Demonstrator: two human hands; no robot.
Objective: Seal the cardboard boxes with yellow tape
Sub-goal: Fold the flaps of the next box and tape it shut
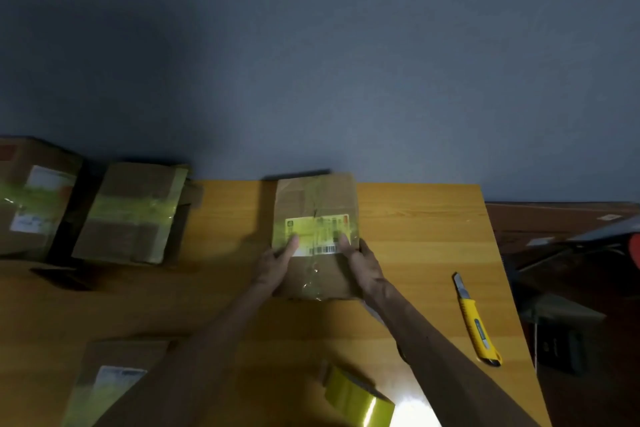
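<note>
A flat brown cardboard box (320,199), banded with a yellow tape strip (318,232) over its white label, lies at the far edge of the orange wooden table (422,239). The left hand (277,265) and right hand (367,269) clasp its sides, thumbs pressing the strip. Nearer than that box sits a shiny yellow tape roll (360,402), right of it a yellow utility knife (476,319), and left of it another taped cardboard box (131,215).
</note>
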